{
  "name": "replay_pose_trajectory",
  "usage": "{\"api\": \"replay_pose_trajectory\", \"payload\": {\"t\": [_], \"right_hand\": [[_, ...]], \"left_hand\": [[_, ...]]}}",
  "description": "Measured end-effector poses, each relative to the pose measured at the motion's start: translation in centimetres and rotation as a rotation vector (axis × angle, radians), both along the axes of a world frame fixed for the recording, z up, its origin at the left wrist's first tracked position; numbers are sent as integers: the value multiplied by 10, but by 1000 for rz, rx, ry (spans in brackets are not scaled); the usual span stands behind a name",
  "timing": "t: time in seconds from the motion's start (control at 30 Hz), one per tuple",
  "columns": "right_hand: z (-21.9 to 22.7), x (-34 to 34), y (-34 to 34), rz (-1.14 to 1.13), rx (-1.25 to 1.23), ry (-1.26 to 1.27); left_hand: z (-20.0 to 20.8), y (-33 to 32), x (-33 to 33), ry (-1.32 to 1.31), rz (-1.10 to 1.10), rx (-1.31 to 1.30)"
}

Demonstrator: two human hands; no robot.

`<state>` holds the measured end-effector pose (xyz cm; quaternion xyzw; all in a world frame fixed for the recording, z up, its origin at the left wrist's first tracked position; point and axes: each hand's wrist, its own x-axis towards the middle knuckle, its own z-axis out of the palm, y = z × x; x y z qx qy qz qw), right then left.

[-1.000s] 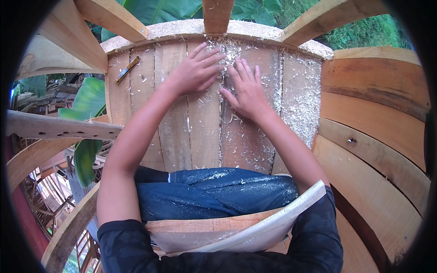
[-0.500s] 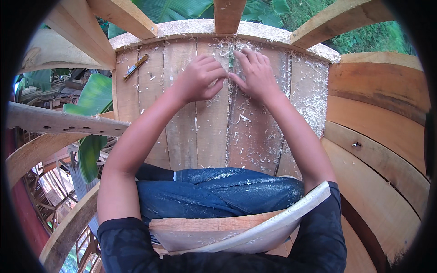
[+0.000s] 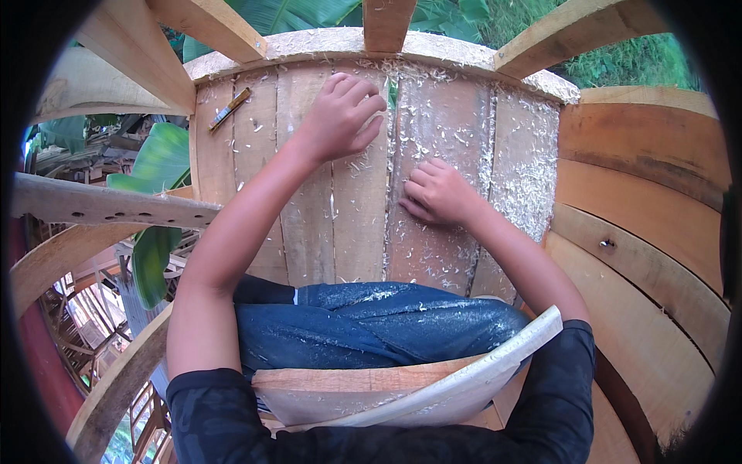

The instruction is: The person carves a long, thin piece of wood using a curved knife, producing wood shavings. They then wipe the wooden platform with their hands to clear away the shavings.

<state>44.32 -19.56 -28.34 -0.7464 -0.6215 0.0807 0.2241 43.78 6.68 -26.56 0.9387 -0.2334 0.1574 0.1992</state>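
Note:
My left hand [image 3: 345, 112] is over the far middle planks, its fingers curled beside the dark seam. A pale curl shows at its fingertips, but whatever is inside the hand is hidden. Closer to me, on the right of that seam, my right hand [image 3: 440, 191] is closed low over a reddish plank [image 3: 433, 251]. Its curled fingers hide anything they hold. Pale wood shavings [image 3: 522, 185] lie scattered over the planks, thickest on the right and along the far edge.
A small brown-and-yellow stick-like object [image 3: 230, 110] lies at the far left of the planks. Upright wooden ribs [image 3: 387, 25] surround the floor, with curved side planking [image 3: 649, 155] on the right. A curved board [image 3: 433, 394] crosses just in front of my body.
My right hand has drawn back toward me and slightly right from beside the left hand, and its spread fingers have curled in. My left hand has moved only slightly.

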Motion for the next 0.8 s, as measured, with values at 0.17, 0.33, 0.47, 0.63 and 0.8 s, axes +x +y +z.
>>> {"api": "replay_pose_trajectory", "payload": {"t": [0.17, 0.33, 0.47, 0.63, 0.8], "right_hand": [[5, 43, 45, -347, 112, -254], [18, 69, 26, -513, 32, -129], [14, 51, -9, -734, -156, -262], [-9, 14, -24, -780, -235, -267], [-8, -17, 9, -433, -143, -102]], "left_hand": [[-4, 4, -7, -59, 15, -12], [-10, -23, -29, 140, -453, 49], [-21, -30, -26, 99, -150, 217], [-10, -10, 3, -39, 120, 124], [-5, -13, -30, 29, -252, 13]]}}
